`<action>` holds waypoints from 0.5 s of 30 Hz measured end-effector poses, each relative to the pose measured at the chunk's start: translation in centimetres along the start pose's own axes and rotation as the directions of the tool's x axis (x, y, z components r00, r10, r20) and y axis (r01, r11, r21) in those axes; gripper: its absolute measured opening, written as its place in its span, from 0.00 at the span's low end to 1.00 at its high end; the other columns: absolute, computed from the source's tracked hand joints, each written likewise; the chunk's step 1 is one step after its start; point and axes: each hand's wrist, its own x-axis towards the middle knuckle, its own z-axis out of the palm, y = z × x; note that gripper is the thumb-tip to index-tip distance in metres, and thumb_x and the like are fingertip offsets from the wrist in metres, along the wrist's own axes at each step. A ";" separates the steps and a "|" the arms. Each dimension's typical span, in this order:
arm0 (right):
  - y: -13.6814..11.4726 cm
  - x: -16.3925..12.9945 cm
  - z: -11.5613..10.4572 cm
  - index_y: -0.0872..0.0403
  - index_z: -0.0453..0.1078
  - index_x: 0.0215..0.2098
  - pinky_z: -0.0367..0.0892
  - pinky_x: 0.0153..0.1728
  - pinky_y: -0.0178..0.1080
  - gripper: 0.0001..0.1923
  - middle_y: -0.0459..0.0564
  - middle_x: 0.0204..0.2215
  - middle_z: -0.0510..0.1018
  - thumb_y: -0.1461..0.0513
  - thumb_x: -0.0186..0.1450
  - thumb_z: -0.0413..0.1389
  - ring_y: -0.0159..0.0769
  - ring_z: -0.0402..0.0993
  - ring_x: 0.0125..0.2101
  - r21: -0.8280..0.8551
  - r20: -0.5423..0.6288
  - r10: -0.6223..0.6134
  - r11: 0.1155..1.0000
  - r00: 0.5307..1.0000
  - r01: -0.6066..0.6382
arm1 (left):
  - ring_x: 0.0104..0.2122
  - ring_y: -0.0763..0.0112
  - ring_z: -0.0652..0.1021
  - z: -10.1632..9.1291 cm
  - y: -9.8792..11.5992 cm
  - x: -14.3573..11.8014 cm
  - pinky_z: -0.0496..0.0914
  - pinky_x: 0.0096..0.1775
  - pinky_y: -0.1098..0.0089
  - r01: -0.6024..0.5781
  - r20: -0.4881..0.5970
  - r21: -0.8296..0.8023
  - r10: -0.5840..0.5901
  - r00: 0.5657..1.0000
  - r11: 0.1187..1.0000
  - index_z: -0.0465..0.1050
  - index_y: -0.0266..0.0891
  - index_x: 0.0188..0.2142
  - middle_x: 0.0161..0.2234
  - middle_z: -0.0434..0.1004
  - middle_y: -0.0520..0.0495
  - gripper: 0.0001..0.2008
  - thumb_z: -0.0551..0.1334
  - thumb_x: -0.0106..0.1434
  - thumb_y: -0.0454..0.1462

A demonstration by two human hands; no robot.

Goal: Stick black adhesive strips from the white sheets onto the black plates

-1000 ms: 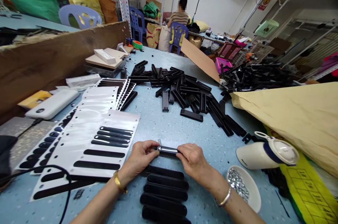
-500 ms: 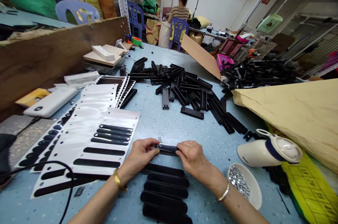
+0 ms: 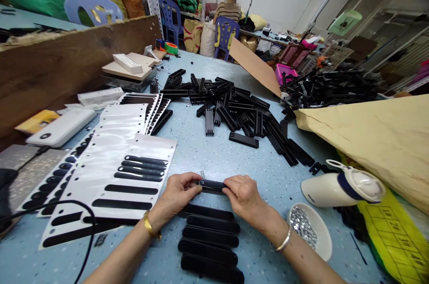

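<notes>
Between both hands is a narrow black strip-shaped plastic piece [image 3: 212, 184] with rounded ends and a small hole near its left end. My left hand [image 3: 181, 190] pinches its left end; my right hand [image 3: 241, 192] grips the right end, fingertips closed over it. Just below, several similar black pieces [image 3: 210, 235] lie in a stacked row on the blue table. Left of my left hand, white backing sheets [image 3: 130, 194] carry black strip stickers [image 3: 132, 189]. Whether a sticker lies on the held piece, I cannot tell for sure.
A pile of black plastic pieces [image 3: 231, 105] spreads across the table's middle. At right are a white bowl [image 3: 323, 239] of small metal parts, a cream bottle [image 3: 321, 189] on its side and brown paper [image 3: 375, 132]. A black cable [image 3: 89, 230] curves at left. Someone sits far back [image 3: 228, 9].
Both hands keep hold of the same black piece, which has barely moved. The whole view has shifted slightly.
</notes>
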 end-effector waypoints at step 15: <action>-0.2 0.0 0.2 0.55 0.74 0.32 0.62 0.34 0.41 0.05 0.51 0.31 0.80 0.68 0.64 0.57 0.40 0.76 0.33 -0.029 0.023 0.012 1.000 1.000 -0.011 | 0.21 0.73 0.73 -0.1 0.8 0.0 0.66 0.25 0.73 0.029 0.015 -0.057 -0.028 1.000 0.998 0.79 0.36 0.36 0.21 0.76 0.52 0.12 0.64 0.52 0.38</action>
